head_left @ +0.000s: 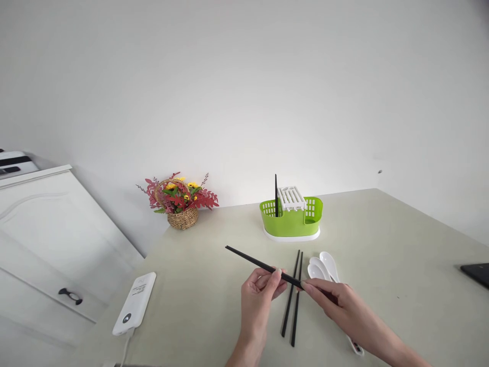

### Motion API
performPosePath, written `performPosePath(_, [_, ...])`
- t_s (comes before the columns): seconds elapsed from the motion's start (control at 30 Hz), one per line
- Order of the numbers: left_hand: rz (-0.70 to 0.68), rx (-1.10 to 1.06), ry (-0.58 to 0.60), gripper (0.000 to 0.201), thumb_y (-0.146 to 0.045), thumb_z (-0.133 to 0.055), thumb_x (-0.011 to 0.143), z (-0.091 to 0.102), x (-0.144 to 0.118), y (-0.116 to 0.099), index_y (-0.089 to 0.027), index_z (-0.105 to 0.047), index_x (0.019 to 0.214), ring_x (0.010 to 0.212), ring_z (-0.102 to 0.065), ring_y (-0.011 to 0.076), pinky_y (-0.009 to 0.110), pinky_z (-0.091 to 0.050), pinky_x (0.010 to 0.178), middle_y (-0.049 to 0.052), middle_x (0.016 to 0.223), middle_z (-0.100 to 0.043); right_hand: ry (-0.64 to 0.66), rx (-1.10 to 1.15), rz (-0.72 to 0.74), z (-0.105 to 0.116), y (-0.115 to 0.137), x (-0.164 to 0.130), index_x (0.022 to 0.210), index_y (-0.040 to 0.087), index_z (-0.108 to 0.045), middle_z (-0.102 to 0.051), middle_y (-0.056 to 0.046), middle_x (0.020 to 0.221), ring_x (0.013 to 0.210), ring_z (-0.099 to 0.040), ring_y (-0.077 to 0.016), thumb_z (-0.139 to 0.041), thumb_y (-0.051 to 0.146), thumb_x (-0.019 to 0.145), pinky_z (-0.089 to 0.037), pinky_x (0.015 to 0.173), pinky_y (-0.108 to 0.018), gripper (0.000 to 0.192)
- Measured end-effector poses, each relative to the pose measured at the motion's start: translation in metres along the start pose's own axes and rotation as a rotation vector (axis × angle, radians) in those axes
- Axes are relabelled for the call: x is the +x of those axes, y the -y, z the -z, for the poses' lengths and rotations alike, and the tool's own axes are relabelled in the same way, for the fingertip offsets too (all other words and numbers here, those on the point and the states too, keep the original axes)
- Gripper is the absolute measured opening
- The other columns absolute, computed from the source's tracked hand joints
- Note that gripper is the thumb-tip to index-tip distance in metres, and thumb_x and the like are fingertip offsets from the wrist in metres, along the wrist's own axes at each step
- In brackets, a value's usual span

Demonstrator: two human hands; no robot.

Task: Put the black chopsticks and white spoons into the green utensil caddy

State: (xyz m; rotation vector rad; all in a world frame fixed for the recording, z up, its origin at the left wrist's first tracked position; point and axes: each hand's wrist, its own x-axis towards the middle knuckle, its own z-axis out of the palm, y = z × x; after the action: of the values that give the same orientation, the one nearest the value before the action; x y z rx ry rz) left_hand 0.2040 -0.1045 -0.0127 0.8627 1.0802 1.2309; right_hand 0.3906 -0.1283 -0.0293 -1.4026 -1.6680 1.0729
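Observation:
Between my two hands, a pair of black chopsticks (250, 259) is held close together, slanting down from upper left to lower right above the table. My left hand (262, 290) pinches them near the middle with thumb and fingers. At the thicker end, my right hand (338, 298) grips them, its fingers partly hidden. Under and between the hands, two more black chopsticks (295, 311) lie on the table. Several white spoons (324, 265) lie beside them, partly covered by my right hand and forearm.
A green cutlery basket (292, 223) with a white slotted rack (292, 198) stands near the wall, a black chopstick (276, 196) upright in its left side. A flower basket (183, 218) and a white power bank (135, 303) with a cable are at left. A dark device (477, 272) lies far right.

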Motion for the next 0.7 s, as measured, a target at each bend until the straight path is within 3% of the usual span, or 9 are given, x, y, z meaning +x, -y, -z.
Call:
performPosePath(0.2, [0.002,0.018,0.028,0.044,-0.051,-0.091,0.066,-0.012,-0.003,0.004,-0.014,-0.077,0.085,0.097,-0.078,0.0289,0.038,-0.063,0.093,0.014,0.094,-0.081,-0.063,0.009,-0.052,0.004,-0.015,-0.011,0.081,0.023,-0.064,-0.031,0.003,0.066,0.062,-0.025,-0.0131,-0.041,0.072,0.095,-0.027,0.049,-0.024,0.056])
performPosePath(0.37, [-0.099,0.085,-0.048,0.044,-0.057,-0.084,0.073,-0.007,-0.004,-0.008,-0.014,-0.078,0.083,0.095,-0.076,0.0261,0.036,-0.062,0.095,0.011,0.095,-0.079,-0.122,0.046,-0.073,0.011,-0.024,-0.023,0.084,0.024,-0.067,-0.048,0.002,0.068,0.059,-0.037,-0.013,-0.047,0.072,0.093,-0.035,0.051,-0.024,0.052])
performPosePath(0.47, [-0.135,0.139,-0.074,0.043,-0.057,-0.082,0.076,0.002,-0.001,-0.017,-0.015,-0.078,0.083,0.093,-0.076,0.0253,0.034,-0.061,0.095,0.01,0.095,-0.079,-0.125,0.101,-0.065,0.011,-0.033,-0.027,0.097,0.024,-0.071,-0.053,0.002,0.069,0.06,-0.045,-0.0137,-0.051,0.07,0.092,-0.041,0.052,-0.024,0.05])
performPosePath(0.57, [-0.246,0.158,-0.14,0.043,-0.056,-0.082,0.077,0.013,0.015,-0.037,-0.015,-0.078,0.089,0.096,-0.075,0.0249,0.032,-0.061,0.093,0.009,0.098,-0.079,-0.249,0.129,-0.033,0.021,-0.058,-0.029,0.119,0.025,-0.067,-0.048,0.004,0.065,0.058,-0.046,-0.0139,-0.051,0.067,0.094,-0.043,0.054,-0.024,0.051])
performPosePath(0.7, [-0.559,0.072,-0.295,0.041,-0.049,-0.085,0.076,0.018,0.056,-0.087,-0.013,-0.076,0.094,0.094,-0.076,0.0216,0.036,-0.061,0.096,0.008,0.098,-0.078,-0.321,0.035,-0.078,0.057,-0.116,-0.03,0.13,0.026,-0.061,-0.05,0.005,0.061,0.054,-0.051,-0.0162,-0.051,0.067,0.094,-0.046,0.054,-0.027,0.055])
